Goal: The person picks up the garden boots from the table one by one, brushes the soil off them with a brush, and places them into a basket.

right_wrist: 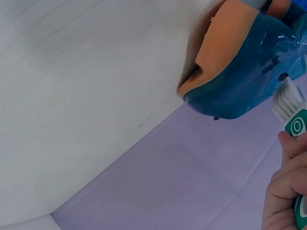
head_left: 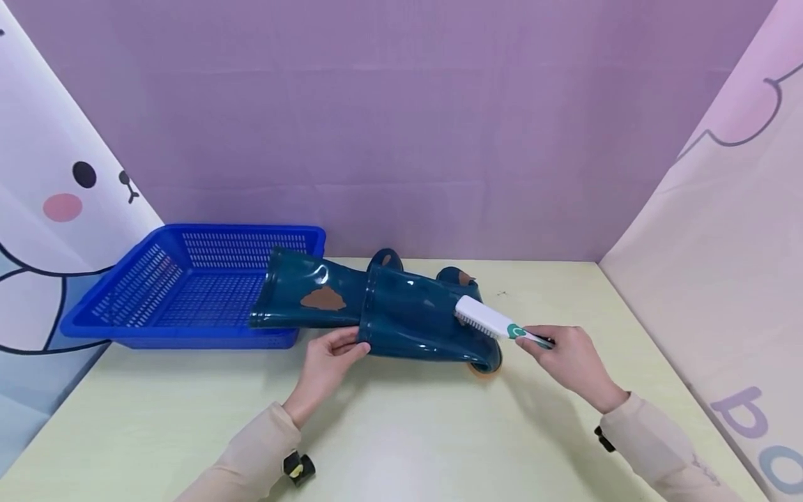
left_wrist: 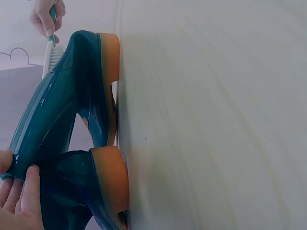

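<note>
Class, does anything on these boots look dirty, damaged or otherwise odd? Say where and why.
Yes: brown patches mark the shaft of the left-hand boot and the toe of the right-hand boot, uneven against glossy teal. Possibly mud, but I cannot tell.

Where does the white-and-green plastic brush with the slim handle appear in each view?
Head: the slim-handled white-and-green plastic brush is right of centre, in the right hand.
Left wrist: the brush is near the upper left corner, partly hidden.
Right wrist: the brush is at the right edge, partly cut off.
Shared landmark: the shiny dark-teal rubber boot beside the bristles.
</note>
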